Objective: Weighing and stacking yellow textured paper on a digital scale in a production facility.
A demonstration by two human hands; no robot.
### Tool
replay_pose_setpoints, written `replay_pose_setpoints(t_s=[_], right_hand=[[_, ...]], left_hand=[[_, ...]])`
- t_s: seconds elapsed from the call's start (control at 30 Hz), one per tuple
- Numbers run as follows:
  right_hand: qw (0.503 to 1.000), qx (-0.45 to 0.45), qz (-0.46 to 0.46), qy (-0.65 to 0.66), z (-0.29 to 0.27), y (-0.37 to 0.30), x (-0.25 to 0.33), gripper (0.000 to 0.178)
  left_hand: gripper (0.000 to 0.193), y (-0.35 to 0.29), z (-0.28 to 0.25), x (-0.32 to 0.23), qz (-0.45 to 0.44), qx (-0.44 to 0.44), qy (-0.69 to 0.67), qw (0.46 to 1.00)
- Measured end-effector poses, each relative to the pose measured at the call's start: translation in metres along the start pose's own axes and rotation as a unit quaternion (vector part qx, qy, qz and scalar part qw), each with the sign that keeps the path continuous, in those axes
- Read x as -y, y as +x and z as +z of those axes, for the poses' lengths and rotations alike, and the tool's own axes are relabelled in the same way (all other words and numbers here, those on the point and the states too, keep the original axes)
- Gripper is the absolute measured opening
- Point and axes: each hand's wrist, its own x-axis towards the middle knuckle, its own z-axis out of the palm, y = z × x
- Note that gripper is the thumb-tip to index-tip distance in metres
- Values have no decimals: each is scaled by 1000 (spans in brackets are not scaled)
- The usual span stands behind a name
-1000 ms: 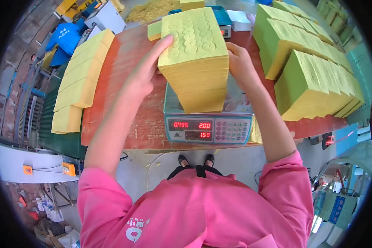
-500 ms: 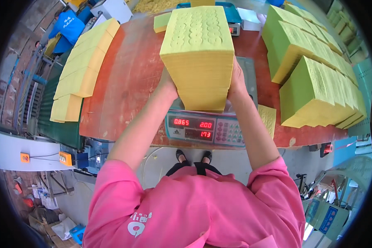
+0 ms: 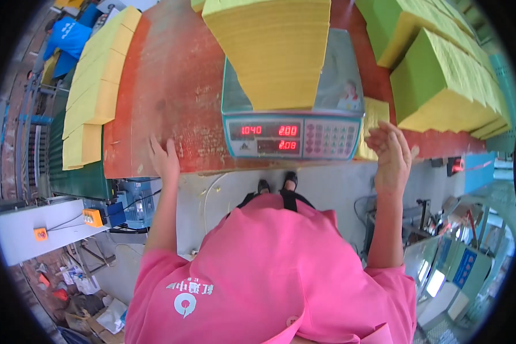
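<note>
A tall stack of yellow paper (image 3: 272, 57) stands on the pan of a digital weighing scale (image 3: 331, 139), whose display glows red. My left hand (image 3: 165, 160) is by the table's near edge, left of the scale. Its fingers are spread and hold nothing. To the right of the scale, my right hand (image 3: 391, 157) is raised with its fingers loosely bent and apart, also without anything in it. It is nearest to a few yellow sheets (image 3: 375, 112) lying beside the scale. The top of the tall stack is cut off by the picture's upper edge.
The red table (image 3: 178, 97) is worn. Several paper stacks (image 3: 436, 86) stand on its right, and a row of yellow stacks (image 3: 100, 97) runs along the left over a green surface (image 3: 77, 178). A person in blue (image 3: 67, 37) is at the far left.
Both my hands have let go of the tall stack and drawn back toward me, one to each side. The stack stays on the scale, and the displayed numbers have changed. My view has tilted downward.
</note>
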Motion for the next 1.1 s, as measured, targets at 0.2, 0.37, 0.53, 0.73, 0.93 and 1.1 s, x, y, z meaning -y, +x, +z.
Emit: replay_pose_setpoints(t_s=[0.2,0.37,0.53,0.73,0.93,1.1], right_hand=[[969,-119,185,110,16,-87,-69,22],[972,-60,185,136,82,-118,-78,22],[977,-52,166,123,91,-139,-82,22],[967,-89,204,125,91,-166,-93,21],[965,-65,215,133,93,-172,-100,20],[962,-23,239,130,83,-163,-99,20]], left_hand=[[52,-33,-6,28,108,-35,146,983],[51,-38,-6,38,116,-38,150,981],[51,-38,-7,41,137,-50,132,980],[49,-33,-14,38,96,-18,60,993],[39,-53,-16,-21,154,2,-223,963],[26,-91,-45,-118,255,192,-295,901]])
